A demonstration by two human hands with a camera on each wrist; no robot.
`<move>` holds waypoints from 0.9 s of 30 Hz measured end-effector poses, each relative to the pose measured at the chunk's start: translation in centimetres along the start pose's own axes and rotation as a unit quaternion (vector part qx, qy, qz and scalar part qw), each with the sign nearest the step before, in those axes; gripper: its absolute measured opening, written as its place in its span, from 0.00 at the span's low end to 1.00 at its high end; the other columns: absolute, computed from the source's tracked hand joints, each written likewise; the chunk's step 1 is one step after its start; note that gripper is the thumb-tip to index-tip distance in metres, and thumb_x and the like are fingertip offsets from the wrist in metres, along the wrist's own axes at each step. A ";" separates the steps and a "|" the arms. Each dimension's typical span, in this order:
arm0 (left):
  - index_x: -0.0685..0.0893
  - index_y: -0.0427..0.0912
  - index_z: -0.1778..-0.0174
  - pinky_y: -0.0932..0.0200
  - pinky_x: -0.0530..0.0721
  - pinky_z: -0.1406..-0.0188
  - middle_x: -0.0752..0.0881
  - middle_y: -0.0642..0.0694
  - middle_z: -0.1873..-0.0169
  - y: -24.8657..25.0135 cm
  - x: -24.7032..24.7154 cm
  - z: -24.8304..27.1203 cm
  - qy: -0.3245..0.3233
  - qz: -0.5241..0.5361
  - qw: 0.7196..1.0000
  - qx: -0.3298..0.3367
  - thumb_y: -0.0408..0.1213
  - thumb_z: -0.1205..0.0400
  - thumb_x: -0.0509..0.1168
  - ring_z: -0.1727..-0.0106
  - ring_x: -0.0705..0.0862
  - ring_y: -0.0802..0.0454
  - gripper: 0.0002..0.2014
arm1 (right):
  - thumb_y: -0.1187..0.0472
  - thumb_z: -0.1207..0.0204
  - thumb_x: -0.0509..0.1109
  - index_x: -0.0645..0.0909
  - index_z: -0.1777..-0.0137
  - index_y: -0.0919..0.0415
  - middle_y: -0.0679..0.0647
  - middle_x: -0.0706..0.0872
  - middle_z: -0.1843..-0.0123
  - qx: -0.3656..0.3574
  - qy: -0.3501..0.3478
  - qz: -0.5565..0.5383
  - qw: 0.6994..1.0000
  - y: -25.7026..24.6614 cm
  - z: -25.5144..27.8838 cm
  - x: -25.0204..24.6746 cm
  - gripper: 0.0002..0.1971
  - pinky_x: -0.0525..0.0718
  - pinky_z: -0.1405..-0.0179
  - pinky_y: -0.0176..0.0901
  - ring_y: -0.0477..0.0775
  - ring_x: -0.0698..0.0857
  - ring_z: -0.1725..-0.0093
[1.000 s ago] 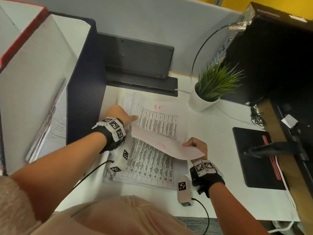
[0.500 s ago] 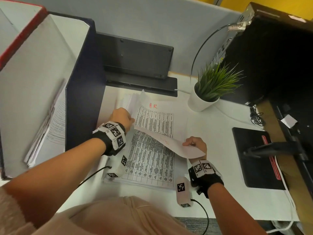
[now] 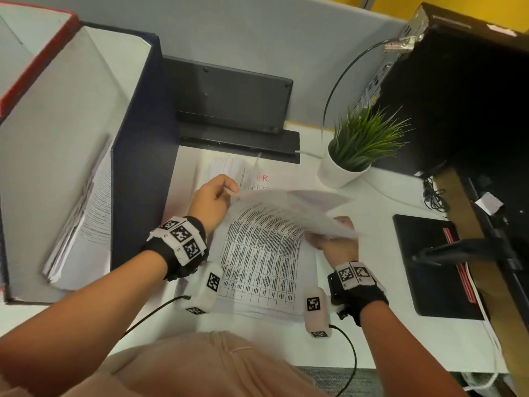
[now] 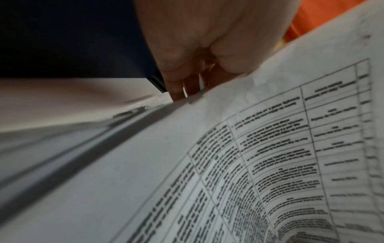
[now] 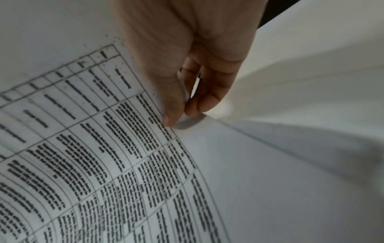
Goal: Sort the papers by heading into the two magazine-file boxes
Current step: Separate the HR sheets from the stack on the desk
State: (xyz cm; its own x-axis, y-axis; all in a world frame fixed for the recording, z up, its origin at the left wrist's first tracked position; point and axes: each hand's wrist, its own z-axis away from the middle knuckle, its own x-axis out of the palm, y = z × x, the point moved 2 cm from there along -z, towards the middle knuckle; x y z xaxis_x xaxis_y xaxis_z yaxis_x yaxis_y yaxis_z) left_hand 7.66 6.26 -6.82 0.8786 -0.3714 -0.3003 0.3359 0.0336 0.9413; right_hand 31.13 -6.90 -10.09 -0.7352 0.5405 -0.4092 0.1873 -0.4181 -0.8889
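A stack of printed table sheets (image 3: 257, 270) lies on the white desk (image 3: 369, 333), with a red "HR" heading (image 3: 263, 177) showing at its far end. One loose sheet (image 3: 289, 210) is held up above the stack, blurred. My left hand (image 3: 229, 191) grips its left edge, fingers curled behind the paper (image 4: 207, 131). My right hand (image 3: 323, 239) pinches its right edge between thumb and fingers (image 5: 176, 105). At the left stand a navy magazine-file box (image 3: 137, 156) holding papers (image 3: 86, 224) and a red-trimmed box (image 3: 40, 61).
A black keyboard (image 3: 229, 93) leans on the partition behind the stack. A potted plant (image 3: 355, 150) stands at the back right. A black pad (image 3: 429, 267) and a dark computer case (image 3: 463, 81) fill the right side. Wrist-camera cables trail near the front edge.
The sheet has come up off the stack and spread between both hands. My left hand moved from the stack's upper left to gripping the sheet's left edge.
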 end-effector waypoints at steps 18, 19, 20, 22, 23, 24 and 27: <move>0.87 0.34 0.53 0.53 0.86 0.53 0.89 0.39 0.57 0.6 -1.6 -2.2 -0.008 -0.264 0.938 -0.223 0.51 0.28 0.74 0.55 0.87 0.44 0.21 | 0.85 0.37 0.58 0.72 0.93 0.60 0.47 0.69 0.88 0.160 -0.017 -0.254 0.954 0.6 0.9 1.0 0.28 0.68 0.85 0.23 0.43 0.69 0.87; 0.87 0.33 0.53 0.52 0.87 0.51 0.89 0.39 0.56 0.9 -1.5 -2.2 -0.010 -0.268 0.938 -0.221 0.51 0.30 0.75 0.54 0.87 0.43 0.22 | 0.86 0.37 0.58 0.72 0.92 0.61 0.47 0.69 0.87 0.157 -0.019 -0.250 0.955 0.5 1.0 1.0 0.27 0.68 0.85 0.23 0.43 0.70 0.87; 0.87 0.32 0.53 0.51 0.87 0.51 0.89 0.39 0.56 1.0 -1.4 -2.2 -0.006 -0.268 0.939 -0.215 0.50 0.31 0.77 0.53 0.87 0.43 0.23 | 0.86 0.37 0.58 0.72 0.90 0.64 0.47 0.70 0.87 0.150 -0.020 -0.247 0.957 0.4 1.2 1.1 0.25 0.68 0.86 0.23 0.42 0.70 0.87; 0.87 0.31 0.54 0.50 0.87 0.50 0.89 0.38 0.56 1.1 -1.1 -2.1 0.005 -0.264 0.944 -0.197 0.45 0.30 0.77 0.53 0.87 0.43 0.20 | 0.87 0.36 0.58 0.73 0.82 0.65 0.46 0.71 0.86 0.137 -0.017 -0.239 0.961 0.4 1.2 1.2 0.21 0.69 0.85 0.24 0.40 0.72 0.85; 0.87 0.30 0.54 0.50 0.87 0.49 0.89 0.37 0.55 1.1 -1.1 -1.9 0.006 -0.259 0.947 -0.188 0.42 0.29 0.76 0.53 0.87 0.42 0.17 | 0.87 0.35 0.58 0.74 0.79 0.65 0.48 0.73 0.83 0.127 -0.020 -0.235 0.964 0.4 1.2 1.2 0.20 0.71 0.83 0.25 0.40 0.74 0.82; 0.87 0.29 0.54 0.49 0.86 0.48 0.89 0.36 0.54 1.1 -1.1 -1.9 0.005 -0.252 0.951 -0.179 0.39 0.27 0.75 0.51 0.87 0.41 0.15 | 0.87 0.35 0.60 0.76 0.77 0.66 0.51 0.75 0.79 0.104 -0.022 -0.205 0.973 0.3 1.3 1.2 0.18 0.73 0.80 0.27 0.42 0.75 0.78; 0.87 0.28 0.55 0.51 0.84 0.47 0.88 0.35 0.55 0.8 -1.2 -1.8 -0.010 -0.240 0.957 -0.165 0.35 0.24 0.72 0.51 0.86 0.40 0.11 | 0.86 0.37 0.68 0.83 0.65 0.77 0.60 0.77 0.60 0.049 -0.022 -0.107 0.993 0.1 1.8 1.4 0.07 0.73 0.70 0.19 0.39 0.76 0.68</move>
State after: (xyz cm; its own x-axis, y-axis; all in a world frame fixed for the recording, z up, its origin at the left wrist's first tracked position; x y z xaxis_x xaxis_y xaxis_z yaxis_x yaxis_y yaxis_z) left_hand 7.48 8.40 -5.97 0.5903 -0.4347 -0.6802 0.7911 0.1439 0.5946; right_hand 28.94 -7.47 -10.34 -0.7793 0.5930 -0.2026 -0.0385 -0.3680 -0.9290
